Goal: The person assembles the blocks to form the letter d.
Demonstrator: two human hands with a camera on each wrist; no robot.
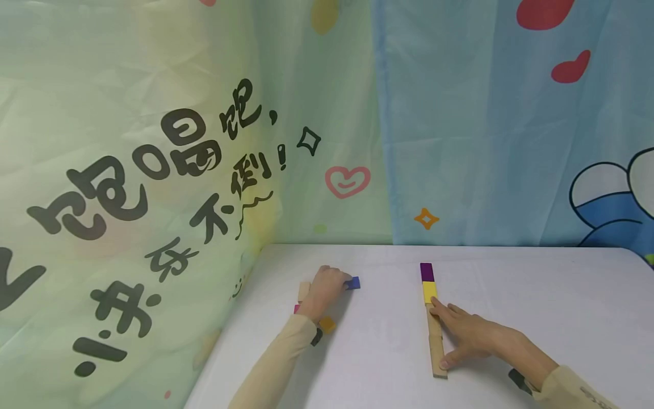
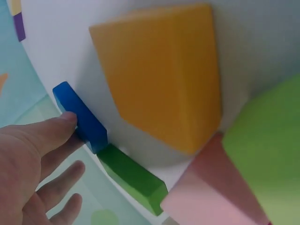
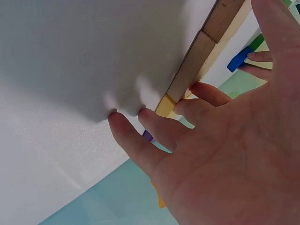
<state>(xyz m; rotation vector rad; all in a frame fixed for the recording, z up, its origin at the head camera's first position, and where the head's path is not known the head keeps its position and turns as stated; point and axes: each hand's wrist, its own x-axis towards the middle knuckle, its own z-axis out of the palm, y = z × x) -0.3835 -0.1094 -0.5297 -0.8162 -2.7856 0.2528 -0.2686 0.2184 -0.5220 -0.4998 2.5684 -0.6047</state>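
At the left of the table, my left hand point(image 1: 323, 292) pinches a blue block point(image 2: 83, 117) between thumb and finger, its other fingers spread. The blue block's end meets a green block point(image 2: 133, 180) in the left wrist view. My right hand point(image 1: 475, 336) lies beside a straight row of blocks, fingers extended. Its thumb and index finger are at the plain wooden blocks point(image 1: 436, 355) forming the near part of the row. A yellow block point(image 1: 430, 292) and a purple block point(image 1: 426, 272) continue it at the far end.
Near the left forearm lie an orange block point(image 1: 327, 324), a pink block point(image 2: 211, 192) and a light green block point(image 2: 272, 150). Another plain wooden block point(image 1: 304, 291) is left of the left hand. Printed curtains point(image 1: 327, 113) stand behind the white table point(image 1: 378, 352).
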